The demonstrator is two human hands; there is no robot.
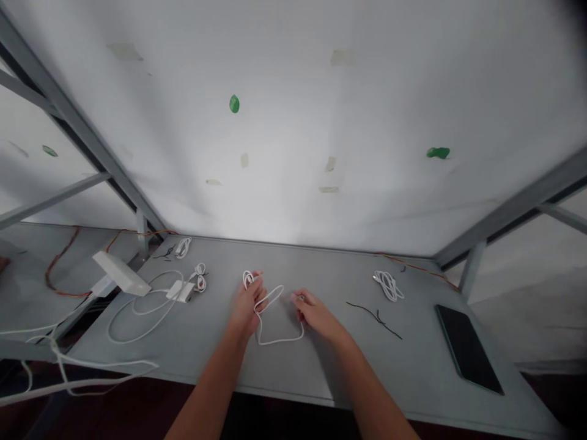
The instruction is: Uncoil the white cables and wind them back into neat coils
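A thin white cable [280, 340] runs between my two hands above the grey shelf. My left hand [250, 302] is closed around part of it, with small loops sticking out past the fingertips and another loop rising on the right. Held in a pinch, the cable's other end sits in my right hand [316, 313], where a small connector tip shows partly between thumb and fingers. Between the hands the cable sags in a slack bend near the shelf surface.
Right of my hands lie black twist ties [373, 319], a coiled white cable [389, 286] and a dark tablet [468, 348]. Leftward are a white power adapter [180, 291] with its cord, another coiled cable [183, 247] and a white box-like device [121, 273]. A white panel [284, 208] stands behind.
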